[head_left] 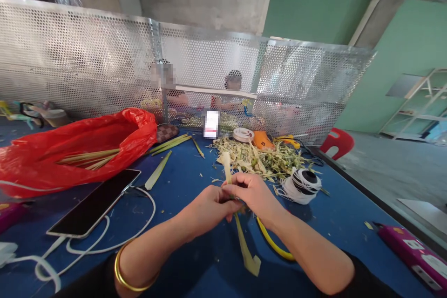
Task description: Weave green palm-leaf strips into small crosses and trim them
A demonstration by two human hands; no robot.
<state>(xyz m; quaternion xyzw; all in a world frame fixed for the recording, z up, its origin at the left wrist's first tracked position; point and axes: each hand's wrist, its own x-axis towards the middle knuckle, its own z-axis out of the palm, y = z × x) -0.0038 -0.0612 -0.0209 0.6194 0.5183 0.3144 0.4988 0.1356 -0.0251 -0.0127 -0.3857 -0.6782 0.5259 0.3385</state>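
Both hands meet over the middle of the blue table. My left hand (216,202) is closed, thumb and fingers pinching a pale yellow-green leaf strip (247,247). My right hand (249,193) is closed on the same strip from the other side, fingertips touching the left ones. One end of the strip sticks up above the hands, and the other hangs below with a folded tip. The part between the fingers is hidden. A yellow curved tube-like piece (274,242) shows below my right wrist; its upper end is covered.
Leaf scraps (258,158) lie beyond the hands, beside a spool of white cord (300,185). To the left are a red plastic bag (115,130) with stalks, a cabled tablet (96,202) and a loose leaf piece (159,171). A perforated metal screen (209,51) stands behind, people beyond it.
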